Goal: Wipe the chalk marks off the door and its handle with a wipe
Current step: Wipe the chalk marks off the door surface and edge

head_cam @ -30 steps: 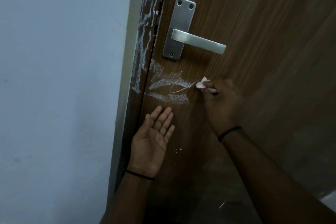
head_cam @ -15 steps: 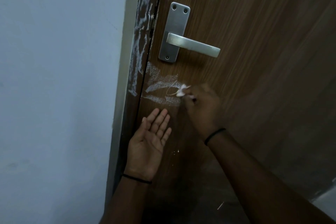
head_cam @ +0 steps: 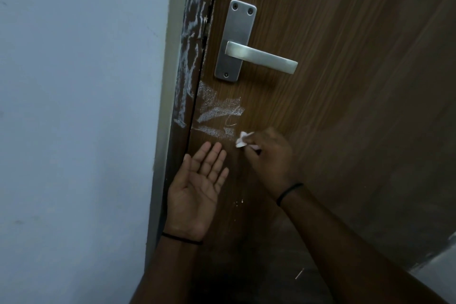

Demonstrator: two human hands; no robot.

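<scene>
**A scrap of wipe against a dusty door**

The right hand point(head_cam: 269, 155) pinches a small crumpled white wipe point(head_cam: 243, 140) between curled fingers, with only a tuft sticking out. That tuft sits against the wooden door point(head_cam: 345, 106) at the lower right end of the chalk marks point(head_cam: 217, 116), which spread below the metal lever handle point(head_cam: 261, 57). The left hand point(head_cam: 197, 190) is spread flat, palm up, just below the marks and holds nothing; it looks placed to catch falling dust. More chalk streaks point(head_cam: 190, 57) run up the door frame beside the latch edge.

The wipe is light, soft and limp, with no stiffness of its own, so all the pressure has to come from the fingertips behind it. Bunched this tightly, it offers very little working face. Opening it out and backing it with two or three flat fingers would likely cover more chalk per stroke. The chalk is loose powder and should lift easily, though it may smear on the grained surface. A few white flecks point(head_cam: 239, 202) already cling lower on the door. The handle looks smooth and rigid, so wrapping the wipe around the lever would suit it best.
</scene>
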